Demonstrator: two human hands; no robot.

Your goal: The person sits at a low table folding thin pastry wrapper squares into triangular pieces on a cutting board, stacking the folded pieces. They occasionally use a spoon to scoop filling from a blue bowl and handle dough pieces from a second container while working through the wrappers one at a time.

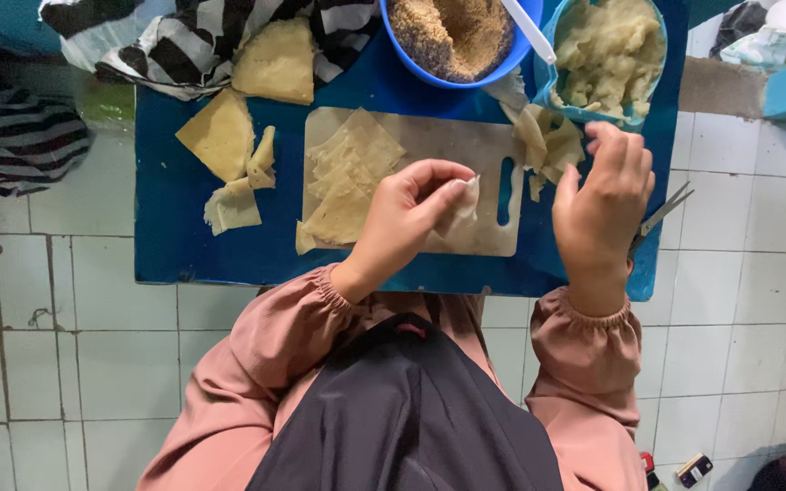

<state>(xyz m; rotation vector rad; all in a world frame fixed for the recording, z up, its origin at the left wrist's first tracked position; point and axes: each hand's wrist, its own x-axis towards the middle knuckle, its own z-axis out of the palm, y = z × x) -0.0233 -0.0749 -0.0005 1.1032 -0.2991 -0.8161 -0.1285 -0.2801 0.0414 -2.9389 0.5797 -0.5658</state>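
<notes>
Across the white tiled floor [757, 300] lies a flat, glossy blue tabletop [184, 227], low and rectangular. On it rests a pale plastic cutting board [438, 145] with rounded corners and a slot handle, carrying a loose stack of thin, matte dough sheets [347, 182], roughly square and cream-coloured. More folded sheets [229, 145] lie to one side on the blue surface, just beside a striped black-and-white cloth [184, 45]. At the far edge sit a round blue bowl [402, 50] of coarse brown crumbs with a white spoon, and a teal tub [552, 95] of lumpy, pale mash.

Over the board, the left hand [402, 223] has its fingers pinched around a small, limp dough piece [461, 209], soft and creased. The right hand [604, 205] hovers near it, fingers loosely curled and holding nothing visible. Metal scissors [668, 209] poke out just beyond that hand.
</notes>
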